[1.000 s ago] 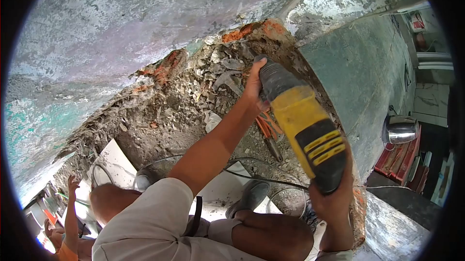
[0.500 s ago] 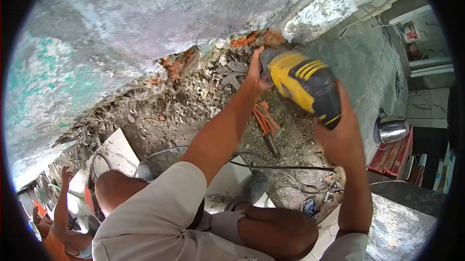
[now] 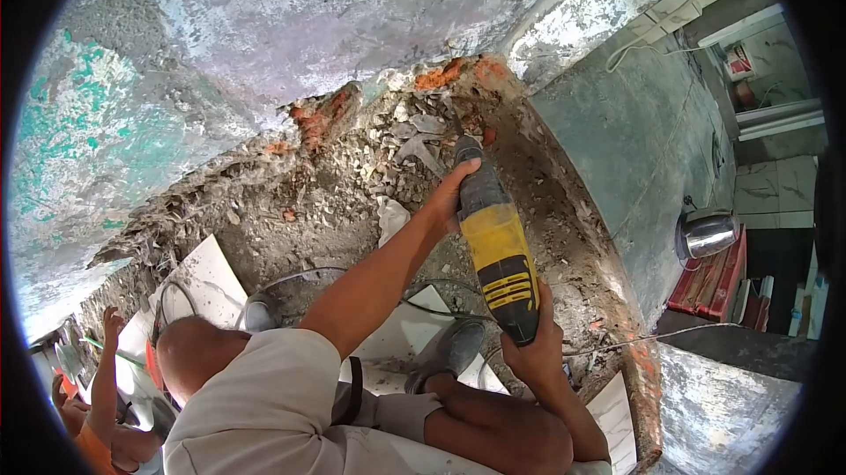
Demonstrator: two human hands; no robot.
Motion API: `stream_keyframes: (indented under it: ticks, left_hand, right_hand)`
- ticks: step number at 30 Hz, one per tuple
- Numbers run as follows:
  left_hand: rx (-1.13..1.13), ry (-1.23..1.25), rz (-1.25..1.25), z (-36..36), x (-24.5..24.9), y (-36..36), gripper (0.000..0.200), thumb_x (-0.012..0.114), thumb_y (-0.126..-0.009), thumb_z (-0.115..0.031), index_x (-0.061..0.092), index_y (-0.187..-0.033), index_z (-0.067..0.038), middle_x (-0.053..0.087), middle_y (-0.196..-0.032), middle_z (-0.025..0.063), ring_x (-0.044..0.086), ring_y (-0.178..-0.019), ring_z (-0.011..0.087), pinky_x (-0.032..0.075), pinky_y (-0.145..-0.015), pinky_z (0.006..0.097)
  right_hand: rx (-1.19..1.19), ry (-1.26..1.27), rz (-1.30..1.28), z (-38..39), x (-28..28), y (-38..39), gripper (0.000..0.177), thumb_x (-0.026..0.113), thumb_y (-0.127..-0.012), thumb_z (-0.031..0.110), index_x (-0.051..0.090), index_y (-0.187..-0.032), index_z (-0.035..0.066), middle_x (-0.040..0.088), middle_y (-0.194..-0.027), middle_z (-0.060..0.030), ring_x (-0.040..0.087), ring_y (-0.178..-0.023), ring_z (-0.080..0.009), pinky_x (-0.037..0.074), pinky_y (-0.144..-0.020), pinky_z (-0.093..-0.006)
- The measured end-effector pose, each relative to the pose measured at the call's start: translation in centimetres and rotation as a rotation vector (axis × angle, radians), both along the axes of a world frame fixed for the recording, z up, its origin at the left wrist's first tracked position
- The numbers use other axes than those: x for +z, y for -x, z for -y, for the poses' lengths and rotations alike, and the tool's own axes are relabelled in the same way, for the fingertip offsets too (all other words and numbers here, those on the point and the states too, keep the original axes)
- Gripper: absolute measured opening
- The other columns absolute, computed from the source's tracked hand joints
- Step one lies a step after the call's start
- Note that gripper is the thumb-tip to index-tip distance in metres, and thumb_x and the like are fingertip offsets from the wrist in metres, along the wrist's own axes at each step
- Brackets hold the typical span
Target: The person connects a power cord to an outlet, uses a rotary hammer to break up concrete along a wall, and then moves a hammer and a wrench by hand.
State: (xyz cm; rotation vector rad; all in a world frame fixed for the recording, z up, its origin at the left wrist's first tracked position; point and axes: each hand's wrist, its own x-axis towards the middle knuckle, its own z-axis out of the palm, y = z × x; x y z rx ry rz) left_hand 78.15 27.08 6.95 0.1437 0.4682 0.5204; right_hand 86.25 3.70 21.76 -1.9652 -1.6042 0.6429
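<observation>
A yellow and black rotary hammer (image 3: 495, 246) is held in both my hands, its nose and bit pointing away from me at the broken floor beside the wall. My left hand (image 3: 451, 195) wraps round the dark front part behind the chuck. At the rear end, my right hand (image 3: 539, 343) grips the black handle. Just left of the bit, a dusty hammer (image 3: 419, 147) lies on loose rubble (image 3: 388, 144). The tip of the bit is hard to make out against the debris.
The peeling wall (image 3: 291, 34) has exposed orange brick (image 3: 439, 76) along its base. White tile pieces (image 3: 208, 279) and a cable (image 3: 300, 276) lie near my shoes. A steel pot (image 3: 708, 233) sits at right by red boxes (image 3: 716, 277). Another person's raised arm (image 3: 107, 369) shows at lower left.
The rotary hammer has come back from the wall corner and swung so its handle points down toward me. Both hands moved with it. The orange-handled tool on the dirt is now hidden.
</observation>
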Motion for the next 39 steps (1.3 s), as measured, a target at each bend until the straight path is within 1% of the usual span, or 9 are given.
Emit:
stream_keyframes:
  ticks: [9,11,14,18,21,24,26,29,39]
  left_hand:
    - [0.001,-0.014,-0.023,-2.7,-3.1,-0.5,0.058,0.065,-0.080,-0.046,0.049,-0.115,-0.003,0.064,-0.097,0.0185,0.066,-0.086,0.0287,0.055,-0.079,0.0441]
    - [0.016,-0.043,-0.072,-2.6,-3.0,-0.7,0.057,0.065,-0.080,-0.046,0.049,-0.114,-0.003,0.064,-0.096,0.0185,0.066,-0.085,0.0288,0.055,-0.079,0.0443]
    - [-0.019,0.034,0.015,-3.5,-2.0,-0.9,0.056,0.064,-0.080,-0.045,0.050,-0.114,-0.003,0.064,-0.096,0.0183,0.066,-0.085,0.0291,0.055,-0.079,0.0450]
    - [0.011,0.066,0.081,-6.2,0.1,-1.7,0.053,0.064,-0.079,-0.046,0.054,-0.108,-0.004,0.065,-0.093,0.0162,0.066,-0.084,0.0282,0.055,-0.078,0.0441]
    - [0.020,0.060,0.005,-8.4,2.3,-2.7,0.047,0.065,-0.079,-0.047,0.060,-0.100,-0.005,0.065,-0.089,0.0139,0.066,-0.084,0.0276,0.054,-0.078,0.0424]
    - [0.056,0.114,0.059,-9.9,3.7,-3.7,0.042,0.064,-0.079,-0.047,0.063,-0.089,-0.006,0.064,-0.076,0.0086,0.065,-0.067,0.0203,0.055,-0.065,0.0351]
    - [0.041,0.073,0.140,-10.5,4.1,-3.7,0.039,0.063,-0.081,-0.046,0.062,-0.081,-0.007,0.061,-0.065,0.0037,0.053,-0.043,0.0119,0.047,-0.045,0.0260]
    - [0.099,0.111,0.088,-10.9,5.4,-3.8,0.038,0.061,-0.082,-0.046,0.060,-0.075,-0.008,0.058,-0.057,0.0003,0.037,-0.031,0.0076,0.035,-0.033,0.0204]
    - [0.106,0.159,0.107,-11.7,6.1,-4.8,0.037,0.061,-0.083,-0.044,0.059,-0.078,-0.008,0.059,-0.058,0.0012,0.038,-0.031,0.0075,0.035,-0.032,0.0198]
  right_hand:
    - [-0.011,-0.036,0.021,-1.5,-3.9,-0.3,0.092,0.072,-0.067,0.010,0.022,-0.143,0.000,0.062,-0.098,-0.0284,0.065,-0.081,-0.0440,0.055,-0.069,-0.0451]
    - [-0.022,0.029,0.026,-1.7,-3.0,-0.2,0.094,0.073,-0.065,0.008,0.020,-0.143,0.000,0.062,-0.100,-0.0278,0.065,-0.083,-0.0439,0.055,-0.070,-0.0452]
    - [-0.030,0.195,-0.041,-2.6,-0.6,-0.3,0.091,0.064,-0.070,-0.006,0.012,-0.144,-0.004,0.060,-0.114,-0.0231,0.064,-0.103,-0.0293,0.050,-0.085,-0.0367]
    - [-0.065,0.168,-0.035,-8.2,5.0,0.0,0.094,0.067,-0.067,0.001,0.015,-0.145,0.000,0.061,-0.106,-0.0260,0.065,-0.093,-0.0390,0.053,-0.081,-0.0406]
    - [-0.118,0.207,-0.005,-12.1,9.0,-0.8,0.088,0.056,-0.068,-0.006,0.014,-0.145,-0.004,0.049,-0.127,-0.0225,0.053,-0.118,-0.0275,0.041,-0.099,-0.0355]
    - [-0.227,0.236,-0.037,-13.8,10.7,-2.7,0.086,0.055,-0.068,-0.008,0.016,-0.145,-0.005,0.047,-0.129,-0.0227,0.051,-0.119,-0.0277,0.040,-0.099,-0.0360]
    - [-0.241,0.249,-0.047,-14.8,11.7,-2.8,0.086,0.055,-0.069,-0.007,0.015,-0.145,-0.006,0.047,-0.129,-0.0229,0.051,-0.119,-0.0277,0.040,-0.099,-0.0360]
    - [-0.212,0.245,-0.074,-15.6,12.1,-3.2,0.086,0.056,-0.070,-0.007,0.014,-0.145,-0.007,0.046,-0.129,-0.0225,0.050,-0.119,-0.0271,0.040,-0.100,-0.0358]
    - [-0.307,0.253,-0.035,-17.4,12.2,-4.6,0.081,0.061,-0.072,-0.005,0.023,-0.143,-0.003,0.052,-0.122,-0.0184,0.053,-0.116,-0.0248,0.041,-0.098,-0.0357]
